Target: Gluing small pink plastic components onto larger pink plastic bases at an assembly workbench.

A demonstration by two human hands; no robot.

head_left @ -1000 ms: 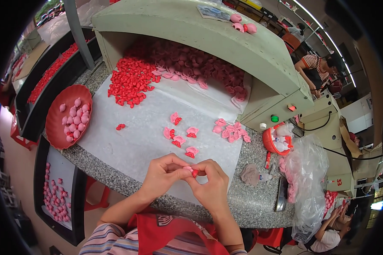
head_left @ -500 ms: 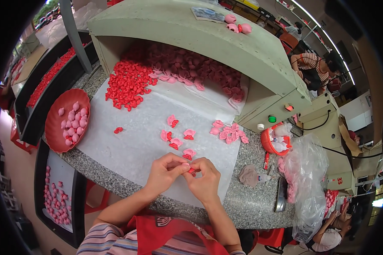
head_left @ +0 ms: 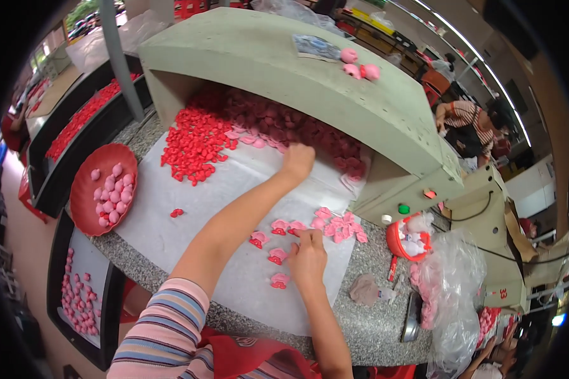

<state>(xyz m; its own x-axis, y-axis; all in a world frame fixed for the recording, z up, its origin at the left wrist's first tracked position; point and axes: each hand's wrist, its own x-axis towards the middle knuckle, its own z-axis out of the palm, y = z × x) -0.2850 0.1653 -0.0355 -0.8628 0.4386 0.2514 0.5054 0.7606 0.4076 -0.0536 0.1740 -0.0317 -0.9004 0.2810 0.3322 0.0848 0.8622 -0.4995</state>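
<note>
My left hand is stretched far forward over the near edge of the heap of pink shell-like pieces, inside the opening of a pale green housing. Its fingers are turned away and blurred, so what they hold does not show. Lower down, my right hand pinches a small pink and red piece at the paper's surface, at the end of a group of similar pieces. Several of these pink and red pieces lie apart on the white paper. Loose pink pieces sit just right of that hand.
Small red pieces are heaped left in the housing. A red dish of pink balls stands left. To the right are a red basket, a grey cloth, a phone-like dark object and clear plastic bags.
Both hands were together near the front of the paper. My left hand has moved forward to the pink heap; my right has moved up to the row with a pink and red piece.
</note>
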